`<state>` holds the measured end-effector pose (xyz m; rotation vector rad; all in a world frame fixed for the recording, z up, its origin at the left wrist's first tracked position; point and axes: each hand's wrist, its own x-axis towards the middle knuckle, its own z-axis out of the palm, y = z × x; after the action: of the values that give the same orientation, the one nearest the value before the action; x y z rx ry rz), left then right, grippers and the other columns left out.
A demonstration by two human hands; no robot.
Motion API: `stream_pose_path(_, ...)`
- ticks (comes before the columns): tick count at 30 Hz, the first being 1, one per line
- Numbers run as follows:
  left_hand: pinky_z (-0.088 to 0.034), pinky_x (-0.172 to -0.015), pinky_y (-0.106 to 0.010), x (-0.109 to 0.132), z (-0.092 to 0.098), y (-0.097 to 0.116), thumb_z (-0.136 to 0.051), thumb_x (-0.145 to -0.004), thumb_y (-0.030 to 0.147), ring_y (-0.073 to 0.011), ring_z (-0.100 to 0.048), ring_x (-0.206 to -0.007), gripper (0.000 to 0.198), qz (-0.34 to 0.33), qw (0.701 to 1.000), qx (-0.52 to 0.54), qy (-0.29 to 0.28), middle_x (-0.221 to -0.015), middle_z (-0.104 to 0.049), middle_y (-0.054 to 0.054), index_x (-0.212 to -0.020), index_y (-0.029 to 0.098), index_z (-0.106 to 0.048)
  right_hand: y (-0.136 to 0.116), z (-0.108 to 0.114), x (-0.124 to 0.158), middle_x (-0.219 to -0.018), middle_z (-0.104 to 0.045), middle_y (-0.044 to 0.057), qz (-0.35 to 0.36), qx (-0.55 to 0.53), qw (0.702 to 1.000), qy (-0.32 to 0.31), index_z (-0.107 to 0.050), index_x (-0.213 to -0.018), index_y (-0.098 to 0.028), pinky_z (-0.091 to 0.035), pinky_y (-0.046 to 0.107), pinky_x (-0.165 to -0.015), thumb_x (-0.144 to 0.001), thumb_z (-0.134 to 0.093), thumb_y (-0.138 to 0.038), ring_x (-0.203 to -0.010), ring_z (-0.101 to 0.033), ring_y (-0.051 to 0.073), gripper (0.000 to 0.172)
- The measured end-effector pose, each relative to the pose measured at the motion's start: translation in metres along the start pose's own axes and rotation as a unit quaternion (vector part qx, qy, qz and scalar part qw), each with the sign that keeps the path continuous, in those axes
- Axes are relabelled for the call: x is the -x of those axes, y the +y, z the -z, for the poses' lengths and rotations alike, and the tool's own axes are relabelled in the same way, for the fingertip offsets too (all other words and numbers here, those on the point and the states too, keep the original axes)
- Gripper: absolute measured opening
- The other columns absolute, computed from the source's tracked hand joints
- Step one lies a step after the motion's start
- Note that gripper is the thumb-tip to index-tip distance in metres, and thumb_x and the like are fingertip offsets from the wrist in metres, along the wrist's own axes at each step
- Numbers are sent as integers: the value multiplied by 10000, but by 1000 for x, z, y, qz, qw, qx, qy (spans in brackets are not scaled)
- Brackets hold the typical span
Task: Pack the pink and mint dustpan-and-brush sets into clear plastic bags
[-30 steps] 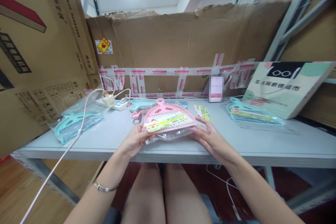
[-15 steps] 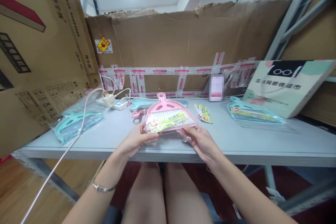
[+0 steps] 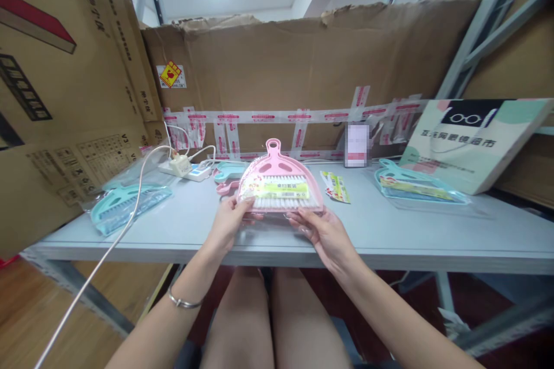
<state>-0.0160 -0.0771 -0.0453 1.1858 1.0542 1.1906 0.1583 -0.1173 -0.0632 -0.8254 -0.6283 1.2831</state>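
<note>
A pink dustpan (image 3: 310, 176) is held up in front of me, its looped handle pointing away. Inside it lies a white-bristled brush (image 3: 281, 203), partly covered by a yellow-green label card (image 3: 283, 187). Clear plastic wrap surrounds the set. My left hand (image 3: 234, 216) pinches the lower left corner, thumb on top. My right hand (image 3: 318, 228) grips the lower right edge, thumb above and fingers underneath. Behind the dustpan, at its left, are a pink handle (image 3: 225, 187) and a teal handle (image 3: 229, 170), mostly hidden.
Bagged teal dustpan sets lie at left (image 3: 104, 207) and right (image 3: 419, 190). Loose label cards (image 3: 335, 186) lie right of centre. A phone (image 3: 357, 147) leans at the back. A white cable (image 3: 125, 230) runs from the power strip (image 3: 194, 172) over the table edge. Cardboard (image 3: 281, 69) walls the back.
The pink dustpan has tipped up more toward me and its handle has risen. The label card has shifted from slanted to level. My left hand has moved slightly to the right.
</note>
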Motion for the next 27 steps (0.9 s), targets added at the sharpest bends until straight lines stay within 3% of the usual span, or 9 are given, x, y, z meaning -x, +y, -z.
stream_pose_path(3,-535,-636,-265,6,11,4,-734,-675,384,-240,-656,-913,620,-6,996,-14,-89,-1100,-659,-145,-1210,140,-538,-3,0,1,-673,-712,36,-6,-4,1000,13,-612,-775,-154,-571,233,-649,-527,-820,-216,-646,-689,151,330)
stream_pose_path(5,-535,-789,-331,12,24,6,-778,-632,331,-280,-565,-1123,912,-43,985,-18,-166,-1295,-548,-145,-1413,231,-319,-5,-1,1,-658,-711,38,-14,-6,1000,19,-607,-752,-158,-570,229,-637,-524,-820,-206,-633,-690,153,315)
stream_pose_path(7,-472,-937,-368,17,36,7,-830,-551,246,-301,-443,-1265,1125,-98,969,-53,-221,-1422,-420,-126,-1466,304,-178,-6,-1,2,-647,-710,38,-23,-8,999,20,-607,-743,-159,-569,221,-623,-525,-819,-196,-622,-690,153,306)
stream_pose_path(9,-374,-1046,-356,19,44,6,-840,-522,186,-294,-326,-1348,1109,-159,952,-124,-231,-1484,-331,-84,-1447,333,-246,-6,-2,3,-641,-710,38,-30,-9,999,19,-613,-748,-156,-569,218,-618,-533,-818,-194,-622,-691,154,300)
stream_pose_path(12,-316,-1081,-342,15,44,2,-773,-634,208,-263,-361,-1326,733,-234,935,-206,-171,-1415,-440,-61,-1310,294,-501,-5,-1,3,-652,-713,45,-38,-6,999,12,-617,-748,-153,-573,225,-633,-555,-812,-205,-649,-699,165,279)
stream_pose_path(15,-405,-986,-345,10,36,-3,-703,-716,252,-248,-537,-1138,370,-256,939,-205,-104,-1175,-627,-80,-1083,223,-661,-7,-2,4,-641,-708,36,-47,-7,999,9,-617,-718,-155,-569,214,-613,-563,-810,-209,-641,-698,161,253)
stream_pose_path(22,-445,-875,-302,13,23,-3,-760,-633,275,-224,-602,-958,257,-217,968,-123,-36,-968,-700,-57,-871,191,-710,-11,-2,7,-657,-700,41,-52,31,998,0,-608,-731,-153,-564,205,-591,-593,-809,-287,-631,-687,148,278)
stream_pose_path(24,-452,-816,-281,15,22,-3,-747,-646,301,-201,-605,-868,185,-210,970,-121,14,-856,-700,-42,-785,186,-708,-13,4,8,-775,-716,75,-57,53,996,-32,-606,-877,-155,-576,255,-661,-619,-790,-382,-712,-699,180,390)
stream_pose_path(27,-447,-738,-255,15,22,-4,-736,-659,332,-165,-575,-749,163,-207,970,-112,68,-718,-661,-15,-678,179,-684,-16,16,10,-1034,-687,112,-49,68,991,-109,-448,-1237,-222,-548,370,-821,-486,-845,-447,-860,-691,230,878)
